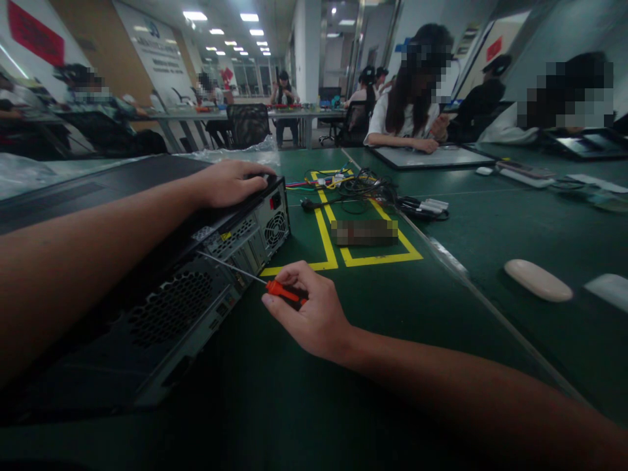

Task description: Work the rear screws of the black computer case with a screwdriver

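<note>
A black computer case lies on its side on the green table, its rear panel with vents and a fan grille turned toward me. My left hand rests flat on its upper face near the far rear corner, fingers stretched out. My right hand grips a screwdriver by its red and black handle. The long thin shaft points left, and its tip meets the rear panel near the upper edge. Whether the tip sits in a screw is too small to tell.
Beyond the case lies a tangle of cables on yellow tape markings, beside a blurred-out dark object. A pale oval object lies at the right. Clear plastic wrap is behind the case. Several people sit at tables farther off.
</note>
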`<state>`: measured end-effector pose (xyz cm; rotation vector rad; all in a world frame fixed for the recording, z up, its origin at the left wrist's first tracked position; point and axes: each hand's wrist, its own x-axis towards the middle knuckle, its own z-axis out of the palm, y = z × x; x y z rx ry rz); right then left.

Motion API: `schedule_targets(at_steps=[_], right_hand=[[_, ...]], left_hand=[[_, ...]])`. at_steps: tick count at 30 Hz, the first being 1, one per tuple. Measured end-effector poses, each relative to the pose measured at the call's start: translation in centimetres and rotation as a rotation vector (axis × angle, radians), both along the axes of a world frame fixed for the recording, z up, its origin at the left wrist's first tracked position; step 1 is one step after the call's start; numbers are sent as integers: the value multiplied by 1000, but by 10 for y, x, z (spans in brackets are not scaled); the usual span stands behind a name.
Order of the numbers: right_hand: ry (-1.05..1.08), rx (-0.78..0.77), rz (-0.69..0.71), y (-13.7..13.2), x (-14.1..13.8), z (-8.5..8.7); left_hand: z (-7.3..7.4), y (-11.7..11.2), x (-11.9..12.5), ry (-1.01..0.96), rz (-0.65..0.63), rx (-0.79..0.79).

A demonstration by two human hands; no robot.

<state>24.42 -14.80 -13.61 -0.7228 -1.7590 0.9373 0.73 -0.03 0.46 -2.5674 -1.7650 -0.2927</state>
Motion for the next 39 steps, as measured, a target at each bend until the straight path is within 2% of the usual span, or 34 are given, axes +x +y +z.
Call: schedule_targets(at_steps=[14,39], right_hand=[[1,-16,12,-1,1,3],[0,-17,-11,-1,2,2]], left_hand=[[3,1,4,-43,41,-17],[-1,4,0,-51,21,0]])
